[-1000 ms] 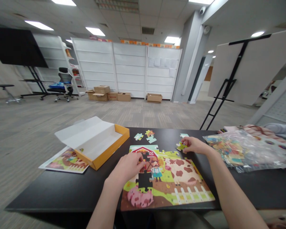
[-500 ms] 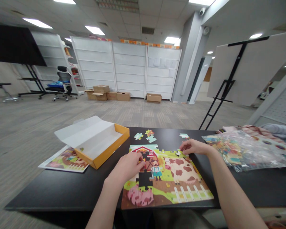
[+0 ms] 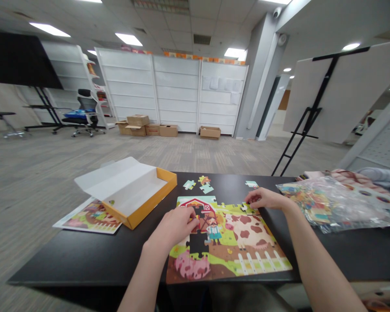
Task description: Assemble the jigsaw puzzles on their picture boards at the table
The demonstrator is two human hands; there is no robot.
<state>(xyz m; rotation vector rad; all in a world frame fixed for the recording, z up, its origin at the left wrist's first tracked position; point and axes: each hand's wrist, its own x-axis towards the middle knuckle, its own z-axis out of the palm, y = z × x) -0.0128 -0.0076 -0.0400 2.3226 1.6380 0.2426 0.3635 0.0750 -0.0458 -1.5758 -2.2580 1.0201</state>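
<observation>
A farm jigsaw puzzle (image 3: 253, 232) with a cow, a farmer, a pig and a red barn lies on the black table; dark gaps show in its barn area. My left hand (image 3: 178, 225) rests over the puzzle's left side, fingers curled at a red puzzle piece (image 3: 197, 223) beside the gap; the fingers partly hide it. At the upper right corner, my right hand (image 3: 264, 200) has its fingertips closed on a green puzzle piece (image 3: 253, 211) at the puzzle's edge. Loose pieces (image 3: 206, 188) lie beyond the puzzle, and a pale blue piece (image 3: 251, 184) sits behind my right hand.
An open yellow box (image 3: 151, 200) stands on the left, partly over a picture sheet (image 3: 84, 219). To the right lies a clear plastic bag (image 3: 341, 208) holding colourful pieces, with folded cloth (image 3: 360, 180) behind. The black table's (image 3: 84, 264) front edge runs below the puzzle.
My right fingers have shifted slightly at the upper right corner, where more of the green piece shows beneath them. My left hand has hardly moved.
</observation>
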